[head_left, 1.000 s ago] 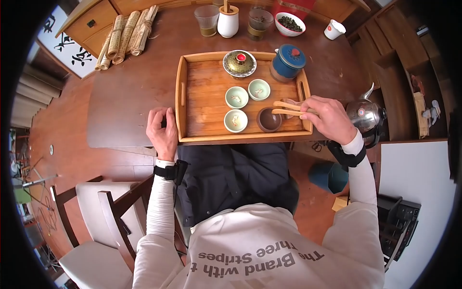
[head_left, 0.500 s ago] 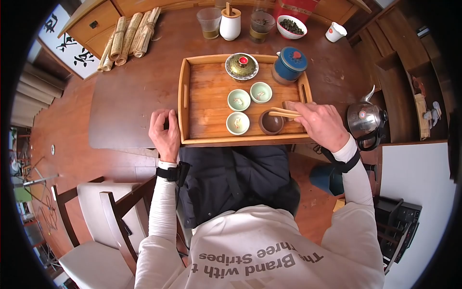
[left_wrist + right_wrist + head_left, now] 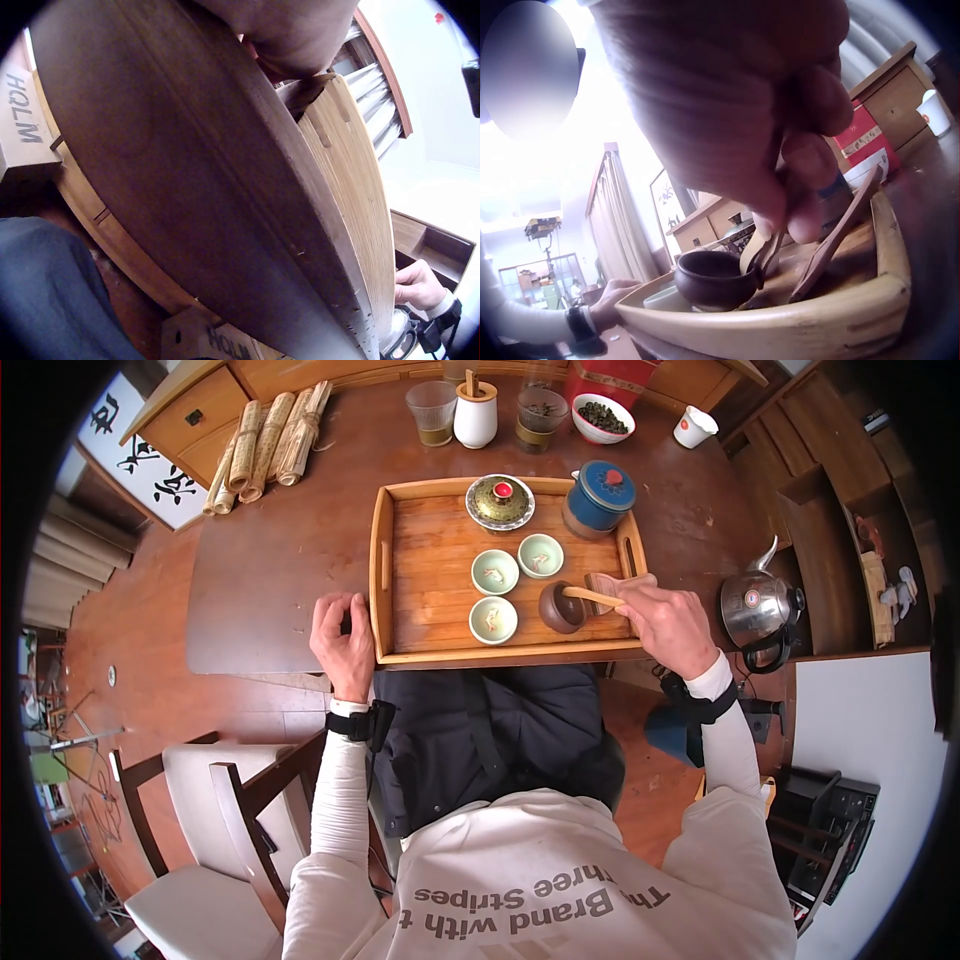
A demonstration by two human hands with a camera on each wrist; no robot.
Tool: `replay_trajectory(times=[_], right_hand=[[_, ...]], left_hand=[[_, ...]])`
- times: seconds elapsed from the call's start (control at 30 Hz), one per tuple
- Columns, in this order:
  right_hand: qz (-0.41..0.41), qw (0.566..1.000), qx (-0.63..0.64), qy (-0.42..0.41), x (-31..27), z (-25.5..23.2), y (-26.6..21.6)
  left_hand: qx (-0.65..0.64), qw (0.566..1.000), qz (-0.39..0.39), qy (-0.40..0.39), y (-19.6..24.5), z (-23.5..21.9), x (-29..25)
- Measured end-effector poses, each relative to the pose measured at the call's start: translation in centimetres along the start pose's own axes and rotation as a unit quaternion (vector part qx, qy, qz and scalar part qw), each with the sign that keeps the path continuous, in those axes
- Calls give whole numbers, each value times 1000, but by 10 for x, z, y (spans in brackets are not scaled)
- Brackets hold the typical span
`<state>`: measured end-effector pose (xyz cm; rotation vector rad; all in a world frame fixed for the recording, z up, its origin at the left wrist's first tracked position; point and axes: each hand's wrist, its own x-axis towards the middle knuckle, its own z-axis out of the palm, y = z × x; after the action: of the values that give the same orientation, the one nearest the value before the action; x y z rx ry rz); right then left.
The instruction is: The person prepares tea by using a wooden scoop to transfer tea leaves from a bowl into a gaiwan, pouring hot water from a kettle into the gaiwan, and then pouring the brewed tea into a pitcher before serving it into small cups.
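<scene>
My right hand (image 3: pixel 672 625) pinches pale wooden tongs (image 3: pixel 595 596) over the right part of the tray (image 3: pixel 420 652). The tongs' tips grip the rim of a dark brown cup (image 3: pixel 561 610), which looks tilted. In the right wrist view the tongs (image 3: pixel 754 251) clasp the rim of the cup (image 3: pixel 714 285). A brown flat piece (image 3: pixel 606 582) lies just behind the tongs. Three pale green cups (image 3: pixel 494 620) stand left of the brown one. My left hand (image 3: pixel 343 645), loosely curled and holding nothing, is beside the tray's left edge.
At the tray's back stand a lidded bowl (image 3: pixel 500 505) and a blue pot (image 3: pixel 601 498). Beyond it are glasses (image 3: pixel 432 415), a white holder (image 3: pixel 476 422) and a bowl of dark leaves (image 3: pixel 602 420). A metal kettle (image 3: pixel 755 600) stands at the right, bamboo rolls (image 3: pixel 270 445) at the back left.
The tongs have come down onto the brown cup's rim, and the cup has tipped from upright. My right hand has moved slightly left. The left hand stays by the tray.
</scene>
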<state>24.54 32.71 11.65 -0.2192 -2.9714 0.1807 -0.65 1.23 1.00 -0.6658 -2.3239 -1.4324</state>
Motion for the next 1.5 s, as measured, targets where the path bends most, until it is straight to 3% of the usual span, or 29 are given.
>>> replay_trajectory(times=[0.3,0.37,0.4,0.5,0.53,0.6,0.63,0.7,1.0,1.13,1.2,1.23,1.3,1.33,1.37,1.43,1.5], right_hand=[[84,970,223,42,-17,17,-1],[149,910,382,60,-25,24,-10],[175,897,403,44,-29,25,-16],[278,803,526,47,-37,37,-35],[280,802,526,47,-37,41,-37],[207,869,442,87,-35,47,-38],[208,868,443,87,-33,44,-38],[149,920,355,79,-26,34,-37],[105,962,238,86,-17,22,-26],[108,959,245,92,-18,25,-24],[144,916,363,93,-23,30,-31],[144,916,363,93,-26,33,-35],[258,825,499,67,-35,41,-46],[277,782,554,64,-37,44,-51],[279,781,555,65,-40,48,-57],[312,644,694,80,-46,57,-73],[351,536,763,85,-46,57,-93]], left_hand=[[-4,1000,-3,-11,-2,-1,-1],[-1,1000,5,-9,-3,0,-1],[1,1000,11,-5,-3,0,-1],[-3,1000,17,1,-4,1,-1],[-3,1000,16,-1,-4,1,-1],[13,1000,15,-6,-5,0,-2],[14,1000,14,-7,-5,-1,-2],[10,1000,10,-6,-2,0,-1],[0,1000,7,-1,-2,-1,-1],[3,1000,0,-5,-2,-1,-1],[6,1000,15,-2,-3,0,0],[7,1000,14,-1,-3,0,-1],[-6,1000,5,-1,-4,0,-1],[-5,1000,5,-2,-5,0,-2],[-5,1000,8,-2,-5,0,-1],[-4,1000,12,-4,-5,1,-1],[-10,1000,16,-2,-6,2,-1]])
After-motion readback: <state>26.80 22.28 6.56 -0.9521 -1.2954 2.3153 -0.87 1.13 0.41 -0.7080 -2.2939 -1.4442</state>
